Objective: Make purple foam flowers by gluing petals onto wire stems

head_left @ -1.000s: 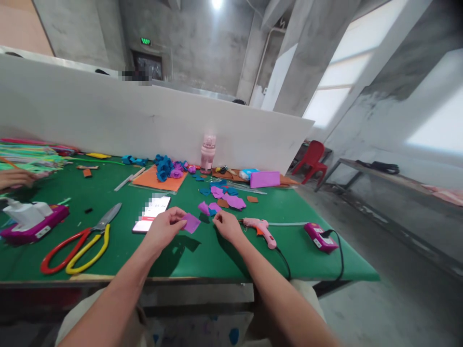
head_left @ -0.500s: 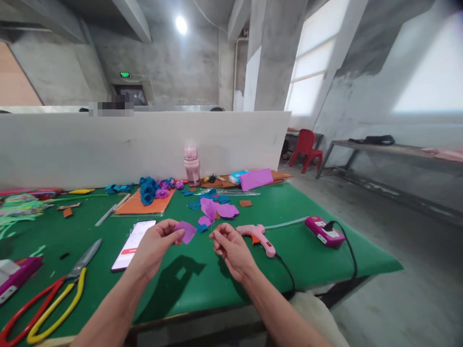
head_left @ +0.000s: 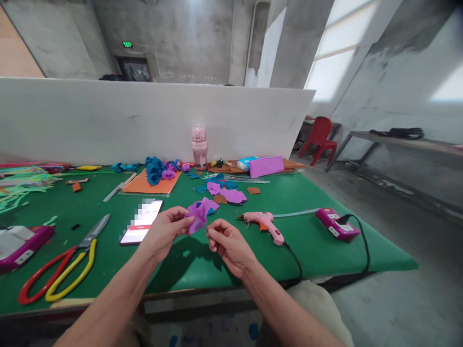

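Note:
My left hand [head_left: 170, 229] pinches a purple crepe-paper petal [head_left: 197, 218] by its left edge, above the table. The petal looks curved, like a shallow cup. Just right of it, my right hand [head_left: 228, 245] has its thumb and fingers pressed together; anything between them is too small to make out. Behind the hands, purple petals [head_left: 233, 195] lie loose among blue paper pieces [head_left: 216, 179]. A pink hot glue gun [head_left: 265, 222] lies to the right of my right hand, with a clear glue stick in its back end.
A phone [head_left: 142, 226] and red-and-yellow-handled scissors [head_left: 85, 246] lie to the left. Blue paper flowers [head_left: 155, 169] rest on orange sheets [head_left: 133, 184]. A pink bottle [head_left: 199, 148] stands by the white partition [head_left: 108, 120]. A magenta power box [head_left: 338, 225] with a black cord sits at right.
The camera has tilted down and shifted left, so the scene sits higher and farther right. The petal in my left hand now looks curved rather than flat. My hands stay close together.

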`<state>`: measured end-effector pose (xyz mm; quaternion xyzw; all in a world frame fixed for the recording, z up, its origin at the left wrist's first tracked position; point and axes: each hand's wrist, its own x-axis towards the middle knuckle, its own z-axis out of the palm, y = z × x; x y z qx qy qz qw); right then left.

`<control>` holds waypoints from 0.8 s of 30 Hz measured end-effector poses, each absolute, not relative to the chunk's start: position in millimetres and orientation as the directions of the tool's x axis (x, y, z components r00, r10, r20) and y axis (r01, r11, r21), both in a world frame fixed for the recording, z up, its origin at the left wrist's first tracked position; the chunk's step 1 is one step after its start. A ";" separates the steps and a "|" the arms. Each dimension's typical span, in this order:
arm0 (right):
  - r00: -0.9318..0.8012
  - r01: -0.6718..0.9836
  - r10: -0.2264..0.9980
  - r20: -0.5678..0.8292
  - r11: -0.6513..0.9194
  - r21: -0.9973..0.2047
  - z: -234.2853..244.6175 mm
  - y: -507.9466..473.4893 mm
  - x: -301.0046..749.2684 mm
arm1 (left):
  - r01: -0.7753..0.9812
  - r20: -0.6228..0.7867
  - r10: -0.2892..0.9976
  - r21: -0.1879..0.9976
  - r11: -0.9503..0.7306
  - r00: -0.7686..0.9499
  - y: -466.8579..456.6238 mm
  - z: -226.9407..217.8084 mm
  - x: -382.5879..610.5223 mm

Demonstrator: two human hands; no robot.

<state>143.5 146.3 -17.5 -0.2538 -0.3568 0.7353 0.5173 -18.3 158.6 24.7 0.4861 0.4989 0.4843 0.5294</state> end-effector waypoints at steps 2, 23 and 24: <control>-0.360 -0.587 0.932 -0.045 -0.264 -0.766 -18.7 145.6 141.5 | -0.056 -0.076 0.995 0.995 0.079 0.058 157.6 23.8 -15.7; -0.316 -0.549 0.941 -0.117 -0.282 -0.787 -21.4 140.9 135.6 | -0.150 -0.111 0.993 0.983 0.105 -0.029 158.6 15.4 -5.4; -0.312 -0.543 0.943 -0.114 -0.276 -0.793 -21.5 140.6 134.8 | -0.147 -0.109 0.994 0.984 0.104 -0.029 158.0 15.3 -3.9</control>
